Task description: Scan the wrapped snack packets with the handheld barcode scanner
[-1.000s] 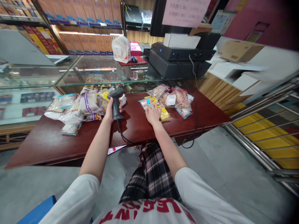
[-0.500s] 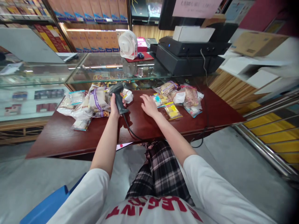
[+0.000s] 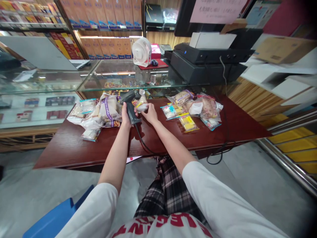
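My left hand (image 3: 126,113) is closed around the grip of a dark handheld barcode scanner (image 3: 129,105), whose cable (image 3: 143,143) runs off the front of the red-brown table (image 3: 173,138). My right hand (image 3: 149,113) pinches a small wrapped snack packet (image 3: 142,103) right beside the scanner's head. To the left lies a heap of wrapped bread packets (image 3: 95,112). A second group of snack packets (image 3: 193,109) lies to the right of my hands.
Behind the table stands a glass display counter (image 3: 111,76) with a white fan (image 3: 141,52) and a black printer (image 3: 210,59) on it. Shelves of boxes line the back wall. A metal railing (image 3: 289,145) is at right, a blue seat (image 3: 52,218) at lower left.
My right hand left the packets on the right, moved left across the table and took hold of the small packet by the scanner. The left hand kept holding the scanner.
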Available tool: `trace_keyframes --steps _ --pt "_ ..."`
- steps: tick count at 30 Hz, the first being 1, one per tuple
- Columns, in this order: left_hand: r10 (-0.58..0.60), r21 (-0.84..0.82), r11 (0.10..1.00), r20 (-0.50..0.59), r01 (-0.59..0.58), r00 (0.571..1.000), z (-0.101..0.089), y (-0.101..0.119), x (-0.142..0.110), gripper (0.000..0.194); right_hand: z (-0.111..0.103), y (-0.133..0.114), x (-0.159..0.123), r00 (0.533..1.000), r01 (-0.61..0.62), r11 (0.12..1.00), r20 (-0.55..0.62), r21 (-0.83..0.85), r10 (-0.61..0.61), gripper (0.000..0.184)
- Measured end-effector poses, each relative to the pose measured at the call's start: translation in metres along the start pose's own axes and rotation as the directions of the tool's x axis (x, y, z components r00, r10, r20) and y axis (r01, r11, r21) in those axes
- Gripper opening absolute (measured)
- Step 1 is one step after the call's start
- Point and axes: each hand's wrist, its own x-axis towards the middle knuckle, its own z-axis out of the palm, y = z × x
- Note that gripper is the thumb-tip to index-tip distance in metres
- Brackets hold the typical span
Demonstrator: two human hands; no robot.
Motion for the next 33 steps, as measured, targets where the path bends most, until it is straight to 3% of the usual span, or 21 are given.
trace_keyframes --steps 6,11,17,22,27,33 --pt "0.029 0.002 1.000 -0.028 -0.029 0.999 0.000 0.004 -0.001 0.061 -0.001 0.006 0.004 1.000 -0.002 0.996 -0.025 0.094 0.005 0.024" --pt "0.032 -0.012 0.999 -0.009 -0.032 0.999 -0.002 0.004 0.001 0.061 -0.012 0.019 0.009 0.999 -0.044 0.971 -0.004 0.233 0.046 0.028" --pt "0.024 0.014 1.000 -0.012 -0.024 1.000 -0.003 0.003 0.003 0.061 -0.058 0.039 0.006 0.991 -0.042 0.972 0.135 0.232 0.011 0.028" --pt "-0.018 0.031 0.999 0.046 0.017 0.999 -0.004 0.002 0.004 0.065 -0.102 0.056 -0.019 0.982 -0.021 0.965 0.189 0.260 -0.029 0.027" --pt "-0.130 0.118 0.986 0.133 0.115 0.983 -0.003 0.001 -0.001 0.065 -0.107 0.069 -0.043 0.997 -0.040 0.825 0.075 0.564 -0.003 0.030" --pt "-0.176 0.172 0.975 0.198 0.143 0.964 -0.004 -0.004 -0.004 0.063 -0.106 0.069 -0.044 0.989 -0.083 0.758 -0.040 0.648 0.142 0.063"
